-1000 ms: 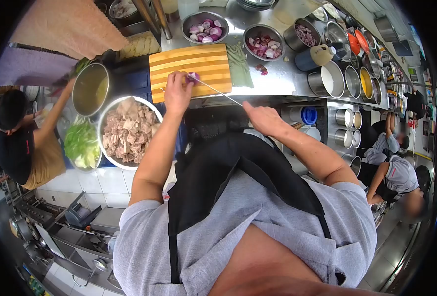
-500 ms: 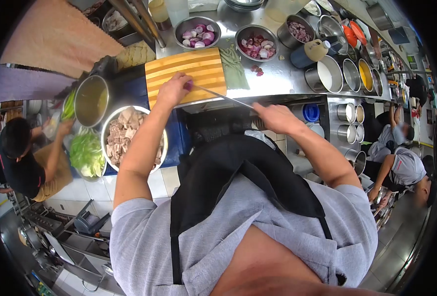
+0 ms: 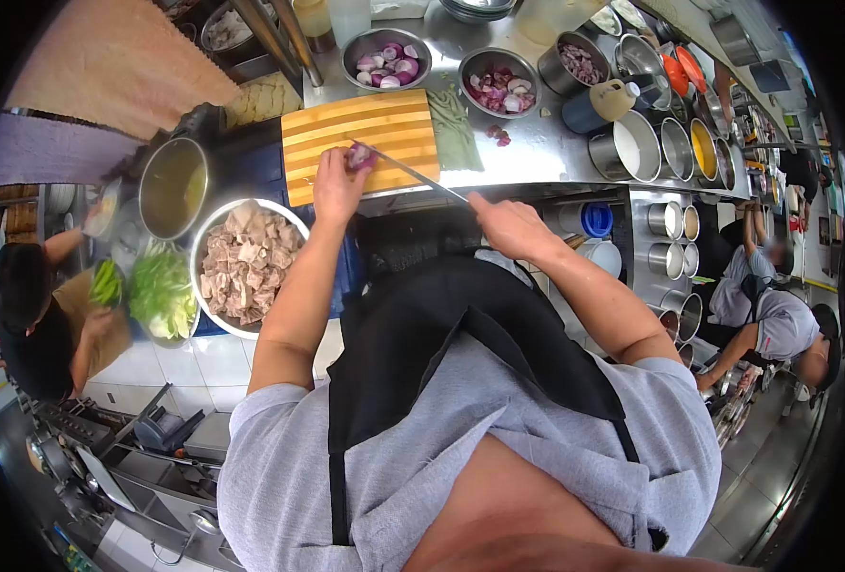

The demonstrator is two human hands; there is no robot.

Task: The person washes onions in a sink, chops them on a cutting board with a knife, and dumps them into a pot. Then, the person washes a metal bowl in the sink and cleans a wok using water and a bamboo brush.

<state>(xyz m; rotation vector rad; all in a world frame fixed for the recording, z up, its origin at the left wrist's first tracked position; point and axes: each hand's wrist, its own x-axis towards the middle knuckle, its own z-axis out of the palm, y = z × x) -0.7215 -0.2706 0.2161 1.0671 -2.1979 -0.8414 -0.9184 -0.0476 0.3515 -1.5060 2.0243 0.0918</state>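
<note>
My left hand (image 3: 337, 185) has its fingers closed round a purple onion (image 3: 361, 157) on the striped wooden cutting board (image 3: 317, 124). In my right hand (image 3: 506, 225) is the handle of a long knife (image 3: 417, 175). Its blade slants up and left, with the tip at the onion; whether it has cut into the onion I cannot tell. Behind the board stands a metal bowl of peeled onions (image 3: 386, 65). A second metal bowl (image 3: 498, 88) to its right has cut onion pieces in it. A green cloth (image 3: 453, 129) lies against the board's right edge.
A white bowl of meat chunks (image 3: 249, 262) stands by my left arm, near a metal pot (image 3: 173, 189) and lettuce (image 3: 163, 291). Pots and a jug (image 3: 600, 103) line the steel counter at right. A co-worker (image 3: 31, 324) holding green vegetables is at left; others are at far right.
My left hand has drawn slightly back toward me, and the onion now shows more. The knife and right hand have shifted left, with the blade steeper. The left co-worker's green vegetables have moved lower.
</note>
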